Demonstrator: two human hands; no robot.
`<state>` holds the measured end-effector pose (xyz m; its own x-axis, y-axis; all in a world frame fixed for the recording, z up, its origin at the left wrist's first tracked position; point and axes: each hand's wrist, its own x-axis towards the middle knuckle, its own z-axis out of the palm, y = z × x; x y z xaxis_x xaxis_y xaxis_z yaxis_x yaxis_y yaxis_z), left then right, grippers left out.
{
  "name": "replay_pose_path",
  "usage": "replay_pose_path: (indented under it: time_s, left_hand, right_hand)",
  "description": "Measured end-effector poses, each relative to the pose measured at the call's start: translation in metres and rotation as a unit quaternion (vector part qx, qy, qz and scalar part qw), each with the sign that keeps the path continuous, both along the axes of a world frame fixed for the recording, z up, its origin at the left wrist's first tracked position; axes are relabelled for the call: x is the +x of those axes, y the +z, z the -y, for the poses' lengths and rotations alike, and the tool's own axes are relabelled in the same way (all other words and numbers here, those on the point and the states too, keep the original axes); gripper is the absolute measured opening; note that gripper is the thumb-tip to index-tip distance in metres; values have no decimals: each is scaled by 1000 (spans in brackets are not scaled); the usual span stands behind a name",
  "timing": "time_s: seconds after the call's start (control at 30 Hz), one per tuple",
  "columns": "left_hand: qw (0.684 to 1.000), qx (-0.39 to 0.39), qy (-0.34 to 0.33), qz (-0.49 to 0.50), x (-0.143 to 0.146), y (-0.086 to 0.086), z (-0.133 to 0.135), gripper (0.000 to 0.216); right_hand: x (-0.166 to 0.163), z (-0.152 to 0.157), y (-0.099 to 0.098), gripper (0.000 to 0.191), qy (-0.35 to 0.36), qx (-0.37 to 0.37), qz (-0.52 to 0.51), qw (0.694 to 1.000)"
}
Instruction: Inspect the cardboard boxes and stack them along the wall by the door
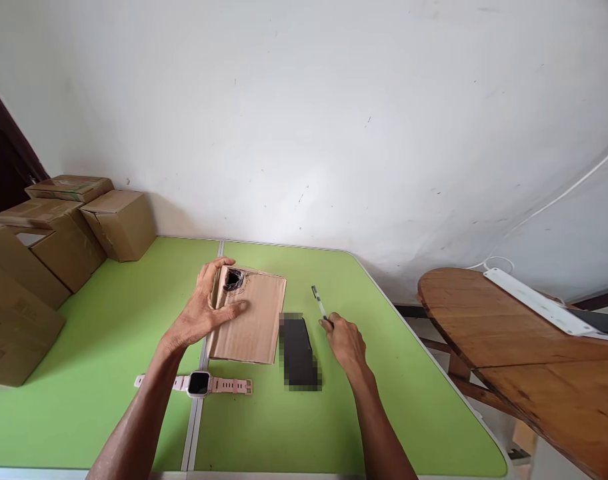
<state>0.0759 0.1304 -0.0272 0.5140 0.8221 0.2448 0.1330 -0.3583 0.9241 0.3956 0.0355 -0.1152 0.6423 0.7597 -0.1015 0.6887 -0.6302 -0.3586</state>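
Observation:
My left hand [200,310] grips the left side of a small, flat cardboard box [257,320], its thumb lying across the top face. Near the box's upper left corner is a dark, ragged-edged hole [233,279] with marks around it. To the right, my right hand [347,341] is closed round a pen [319,301] with a clear barrel and a dark tip, pointing away from me. A black flat object [300,353], partly pixelated, lies between the box and that hand. Below the box a smartwatch [199,383] with a pink strap lies stretched out, partly behind my left forearm.
Several cardboard boxes [121,223] are stacked at the left of the green table [264,433]. A white wall [304,120] stands behind it. At the right, a wooden table [534,360] bears a long white object [539,300]; a white cable [569,190] hangs nearby.

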Motion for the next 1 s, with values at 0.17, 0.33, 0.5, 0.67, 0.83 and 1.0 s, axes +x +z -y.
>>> replay_pose_path:
  time_s: [0.17,0.33,0.5,0.67,0.83,1.0]
  left_hand:
    - [1000,-9,9,-13,-1,4,0,70]
    - [1000,-3,21,-20,-1,6,1,68]
    - [999,-18,25,-27,1,8,2,70]
    - [1000,-2,19,-22,2,6,1,68]
    - [1000,-2,23,-15,0,4,0,68]
    - [1000,8,20,-18,0,4,1,69]
  right_hand:
    - [-5,9,-10,20,10,-84,37,996]
    - [-26,21,3,35,23,-68,50,996]
    - [-80,42,-2,62,47,-68,-9,997]
    - [-95,43,-12,68,-7,-47,-58,997]
    - [-75,47,-19,41,-28,31,-191,981]
    - [-75,78,-19,45,-23,158,-395,905]
